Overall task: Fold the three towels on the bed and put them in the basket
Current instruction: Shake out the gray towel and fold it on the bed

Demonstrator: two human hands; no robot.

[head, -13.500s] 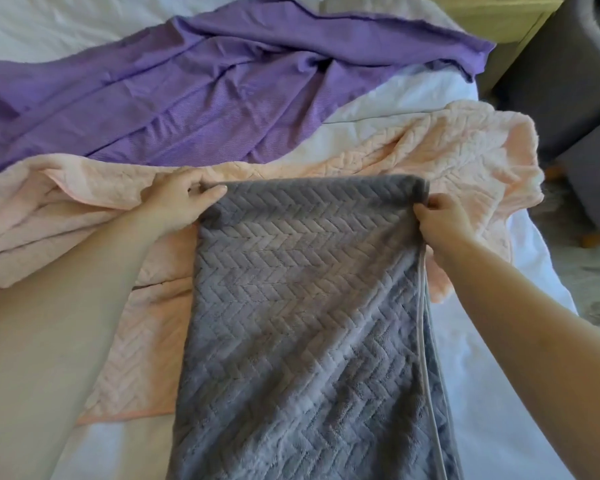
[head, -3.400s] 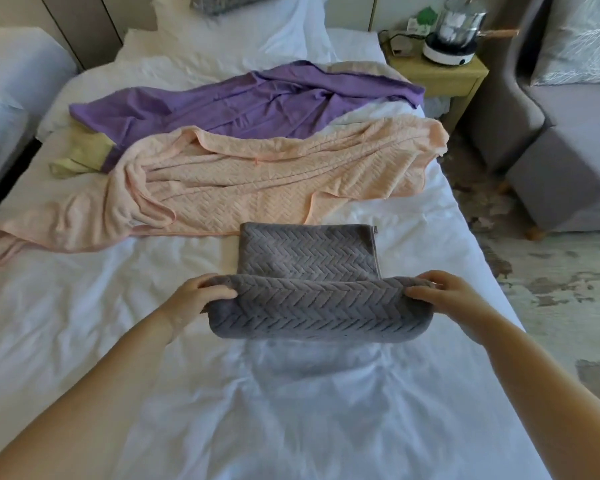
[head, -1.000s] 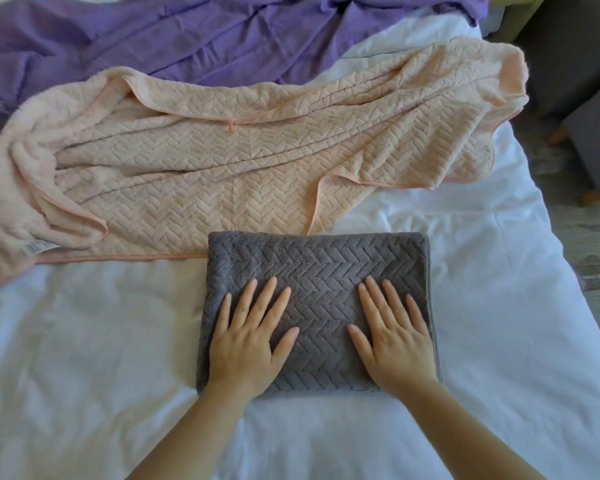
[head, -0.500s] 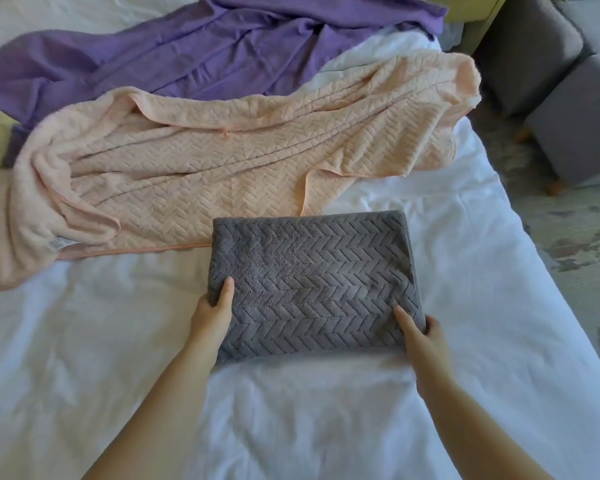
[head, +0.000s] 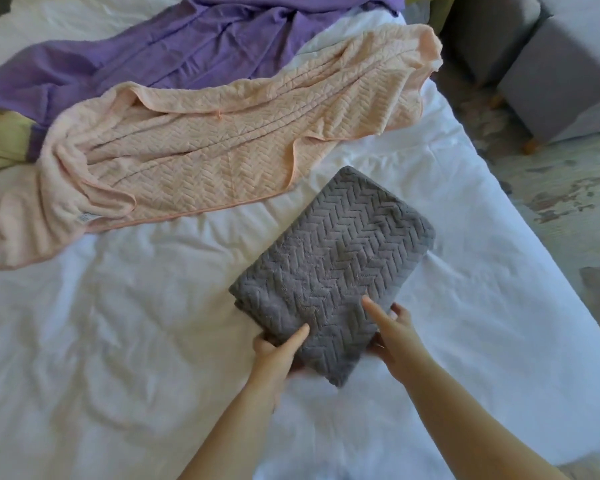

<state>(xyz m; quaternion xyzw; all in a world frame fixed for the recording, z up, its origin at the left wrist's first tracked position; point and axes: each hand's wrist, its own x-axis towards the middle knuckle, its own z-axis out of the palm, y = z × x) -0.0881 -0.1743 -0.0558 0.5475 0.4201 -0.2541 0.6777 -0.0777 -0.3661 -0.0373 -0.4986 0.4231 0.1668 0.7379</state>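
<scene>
The folded grey towel (head: 333, 261) is lifted a little off the white bed (head: 118, 341) and turned at an angle toward the right. My left hand (head: 278, 351) grips its near left edge, thumb on top and fingers under it. My right hand (head: 392, 327) holds its near right edge the same way. The pink towel (head: 205, 157) lies spread and rumpled across the bed behind it. Farther back the purple towel (head: 187, 50) lies unfolded. No basket is in view.
A yellow-green cloth (head: 0, 140) shows at the left edge under the purple towel. Grey upholstered seats (head: 548, 71) stand on the worn floor (head: 551, 188) to the right of the bed. The bed's right edge runs diagonally past my right arm.
Both hands went from pressing flat on the folded grey towel to gripping its near edges, then raised it and swung it to the right.
</scene>
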